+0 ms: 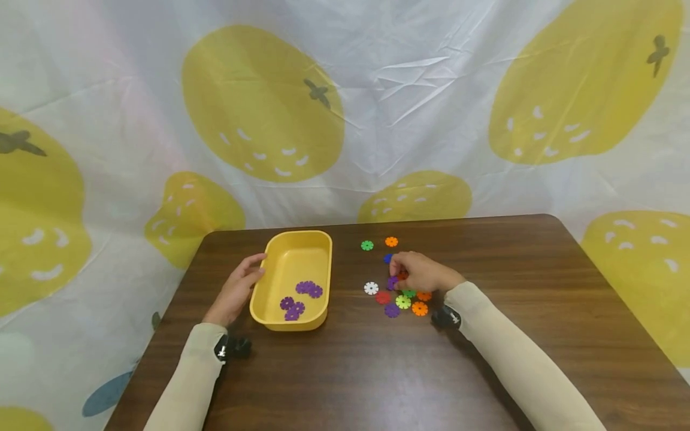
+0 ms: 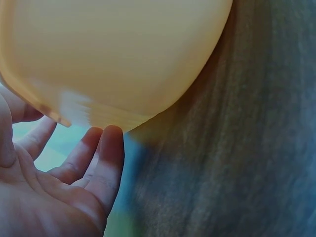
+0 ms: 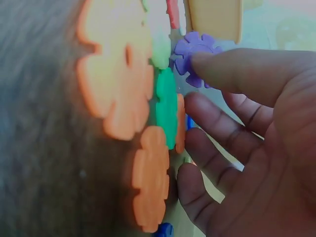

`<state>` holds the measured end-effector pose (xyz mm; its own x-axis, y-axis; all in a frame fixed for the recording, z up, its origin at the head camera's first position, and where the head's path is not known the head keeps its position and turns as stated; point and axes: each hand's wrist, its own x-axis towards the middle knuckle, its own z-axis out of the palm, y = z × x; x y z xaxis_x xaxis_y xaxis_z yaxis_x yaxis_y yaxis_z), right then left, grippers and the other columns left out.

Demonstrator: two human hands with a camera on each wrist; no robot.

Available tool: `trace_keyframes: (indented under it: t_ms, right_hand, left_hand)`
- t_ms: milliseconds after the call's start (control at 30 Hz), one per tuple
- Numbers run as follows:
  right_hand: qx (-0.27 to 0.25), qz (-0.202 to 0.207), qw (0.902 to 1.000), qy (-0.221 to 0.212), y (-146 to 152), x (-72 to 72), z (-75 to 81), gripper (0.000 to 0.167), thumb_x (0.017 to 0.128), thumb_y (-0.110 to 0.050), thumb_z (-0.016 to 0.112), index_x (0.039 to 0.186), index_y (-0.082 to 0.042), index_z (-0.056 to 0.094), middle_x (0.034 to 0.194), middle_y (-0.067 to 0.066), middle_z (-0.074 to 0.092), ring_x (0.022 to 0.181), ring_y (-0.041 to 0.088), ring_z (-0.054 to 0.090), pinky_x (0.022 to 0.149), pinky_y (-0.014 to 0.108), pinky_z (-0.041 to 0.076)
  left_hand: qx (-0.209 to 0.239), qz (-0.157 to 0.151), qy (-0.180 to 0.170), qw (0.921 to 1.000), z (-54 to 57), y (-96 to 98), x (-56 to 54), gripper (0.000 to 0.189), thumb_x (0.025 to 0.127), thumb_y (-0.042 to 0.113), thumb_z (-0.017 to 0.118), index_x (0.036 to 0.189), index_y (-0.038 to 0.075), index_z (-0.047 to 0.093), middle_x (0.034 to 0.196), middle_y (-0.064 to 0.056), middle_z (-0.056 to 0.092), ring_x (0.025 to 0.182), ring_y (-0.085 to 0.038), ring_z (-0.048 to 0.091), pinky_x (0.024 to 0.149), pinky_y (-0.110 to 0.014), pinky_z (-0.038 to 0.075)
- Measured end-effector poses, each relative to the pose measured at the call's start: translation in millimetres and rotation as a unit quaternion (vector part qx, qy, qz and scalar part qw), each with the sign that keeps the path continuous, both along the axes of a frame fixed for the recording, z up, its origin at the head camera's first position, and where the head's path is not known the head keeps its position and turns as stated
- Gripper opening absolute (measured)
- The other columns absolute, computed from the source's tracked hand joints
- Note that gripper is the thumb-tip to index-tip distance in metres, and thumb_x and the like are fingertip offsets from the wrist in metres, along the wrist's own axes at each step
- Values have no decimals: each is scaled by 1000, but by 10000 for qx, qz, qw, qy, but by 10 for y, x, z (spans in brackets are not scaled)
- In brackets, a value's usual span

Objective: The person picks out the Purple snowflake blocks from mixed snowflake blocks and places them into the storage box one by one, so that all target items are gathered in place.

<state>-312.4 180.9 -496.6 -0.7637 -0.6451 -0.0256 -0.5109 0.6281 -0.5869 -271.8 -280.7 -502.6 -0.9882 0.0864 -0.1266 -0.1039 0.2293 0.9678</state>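
My right hand (image 1: 423,272) pinches a purple snowflake disc (image 3: 197,57) between thumb and forefinger, the other fingers loosely bent close over the pile. Around it on the table lie loose snowflake discs, among them a white disc (image 1: 371,288), a yellow-green disc (image 1: 403,301), an orange disc (image 1: 420,308) and another purple disc (image 1: 392,310). At the left, my left hand (image 1: 235,290) touches the left side of a yellow plastic basin (image 1: 291,257) with relaxed fingers; the fingertips (image 2: 112,136) rest against its outer wall. Several purple discs (image 1: 309,288) lie inside the basin.
Behind the other discs lie a green disc (image 1: 367,245) and an orange disc (image 1: 392,242). The dark wooden table (image 1: 356,371) ends at a hanging cloth (image 1: 356,120) printed with yellow fruit. Both forearms wear wrist cameras.
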Motion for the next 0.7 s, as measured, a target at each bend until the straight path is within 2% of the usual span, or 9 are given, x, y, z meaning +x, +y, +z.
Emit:
trace_keyframes:
  t_ms: [100, 267, 400, 533, 700]
  right_hand:
    - [-142, -33, 9998, -135, 18, -10, -23, 18, 96, -16, 79, 93, -18, 61, 86, -5, 65, 79, 14, 57, 74, 32, 49]
    - [-314, -81, 9993, -210, 27, -17, -39, 17, 97, -18, 78, 91, -19, 62, 83, -7, 68, 78, 12, 60, 74, 31, 50]
    - [-487, -212, 9985, -135, -1, -9, -16, 8, 97, -16, 76, 103, -17, 71, 90, -8, 73, 84, 12, 64, 78, 32, 54]
    - [-677, -345, 9971, -19, -39, 9, 34, 19, 97, -14, 74, 116, -14, 77, 95, -8, 76, 87, 13, 66, 78, 34, 56]
    - [-919, -522, 9943, 154, -82, 24, 90, 18, 97, -11, 73, 115, -12, 77, 90, -5, 75, 80, 12, 67, 74, 33, 56]
  left_hand:
    - [-7, -16, 0, 10000, -5, -4, 2, 50, 114, 25, 46, 163, 17, 38, 149, -26, 48, 124, -30, 60, 91, -32, 58]
    - [-34, 9, -43, 10000, -10, -5, 11, 50, 114, 26, 46, 163, 18, 38, 150, -24, 48, 125, -30, 60, 92, -32, 57]
    - [-31, 19, -18, 10000, -11, -7, 8, 50, 114, 25, 45, 163, 17, 38, 150, -25, 48, 125, -31, 59, 91, -31, 57]
    - [-19, 47, -15, 10000, -12, -5, 6, 50, 114, 25, 45, 163, 16, 38, 150, -25, 48, 128, -34, 58, 91, -31, 57]
    - [-33, 21, -7, 10000, -23, -7, 4, 50, 114, 25, 45, 163, 17, 37, 150, -26, 47, 130, -36, 57, 92, -32, 57]
